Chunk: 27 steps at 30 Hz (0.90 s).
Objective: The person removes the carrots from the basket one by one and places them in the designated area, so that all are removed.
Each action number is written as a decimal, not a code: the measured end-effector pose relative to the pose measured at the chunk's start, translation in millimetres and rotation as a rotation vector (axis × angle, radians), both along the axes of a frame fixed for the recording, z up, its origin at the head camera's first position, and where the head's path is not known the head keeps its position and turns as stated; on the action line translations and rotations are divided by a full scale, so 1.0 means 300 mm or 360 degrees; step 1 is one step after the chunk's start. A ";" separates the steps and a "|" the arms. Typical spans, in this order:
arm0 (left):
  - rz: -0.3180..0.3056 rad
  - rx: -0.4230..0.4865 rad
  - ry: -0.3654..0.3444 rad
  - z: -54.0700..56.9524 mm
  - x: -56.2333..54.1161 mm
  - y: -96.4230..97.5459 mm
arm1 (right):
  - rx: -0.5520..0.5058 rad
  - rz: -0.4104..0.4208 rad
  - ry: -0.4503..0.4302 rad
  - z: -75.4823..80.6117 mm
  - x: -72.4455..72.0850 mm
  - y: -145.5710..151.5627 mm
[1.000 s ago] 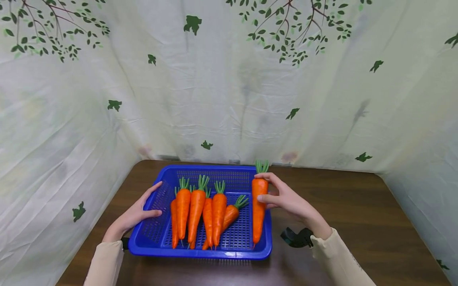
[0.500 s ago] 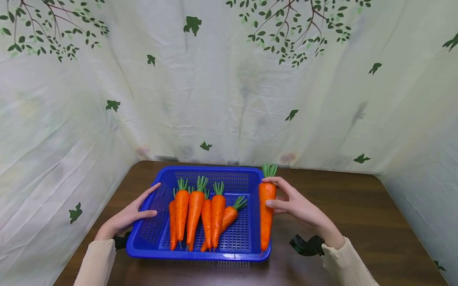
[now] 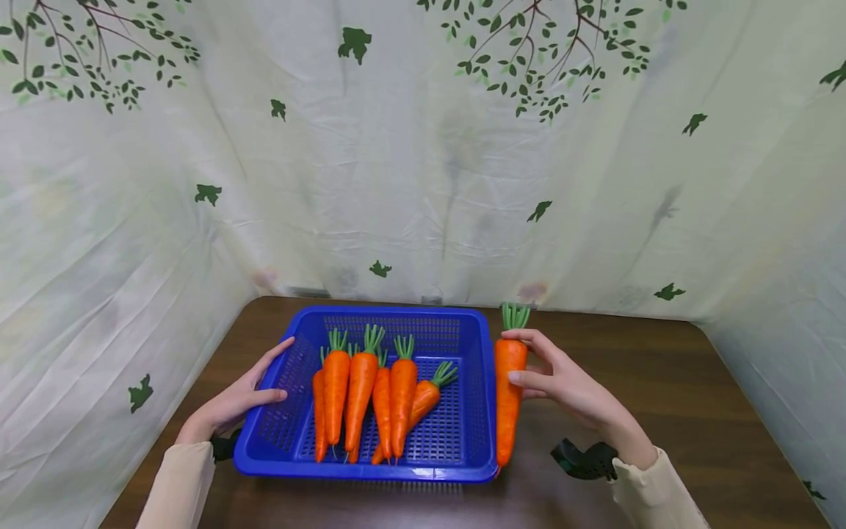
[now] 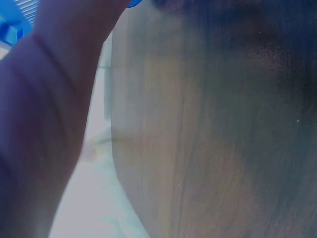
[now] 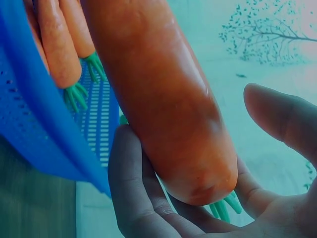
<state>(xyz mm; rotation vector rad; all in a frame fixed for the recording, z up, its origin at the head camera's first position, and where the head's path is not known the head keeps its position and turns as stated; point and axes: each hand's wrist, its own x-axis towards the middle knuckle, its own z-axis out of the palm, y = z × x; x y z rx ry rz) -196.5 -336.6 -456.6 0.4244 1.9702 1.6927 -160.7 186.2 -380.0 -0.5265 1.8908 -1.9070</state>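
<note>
My left hand [image 3: 231, 400] holds the left rim of a blue plastic basket [image 3: 370, 472], thumb over the inside and the other fingers along the outer side. Inside lie several orange carrots [image 3: 361, 393] with short green stems, mostly side by side; a smaller one on the right is slanted. A single large carrot [image 3: 507, 400] is in my right hand [image 3: 562, 378], held by its upper part just beyond the basket's right wall, stem away from me. The right wrist view shows this carrot [image 5: 158, 99] up close, with fingers [image 5: 130, 188] curled along its thick end.
Everything stands on a dark brown wooden table [image 3: 661, 397]. A pale curtain [image 3: 423, 162] printed with leaves and branches hangs behind and at both sides. Black camera straps [image 3: 584, 461] are worn at the wrists.
My right hand has carried the large carrot rightward, from over the basket's right side to outside its wall. The basket has shifted slightly left, with my left hand staying on its rim.
</note>
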 end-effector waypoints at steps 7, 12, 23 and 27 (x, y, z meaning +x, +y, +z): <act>0.0001 -0.0004 0.0023 -0.010 -0.002 -0.006 | 0.0065 -0.0099 -0.0009 -0.019 0.017 0.046; 0.0002 0.0004 0.0034 -0.013 -0.004 -0.004 | 0.0077 -0.0124 -0.0018 -0.032 0.026 0.072; 0.0012 0.0055 0.0010 -0.020 -0.002 -0.005 | 0.0105 -0.0182 -0.0076 -0.051 0.020 0.139; -0.0002 0.0108 0.0006 -0.023 -0.004 -0.003 | 0.0117 -0.0200 -0.0087 -0.065 0.012 0.158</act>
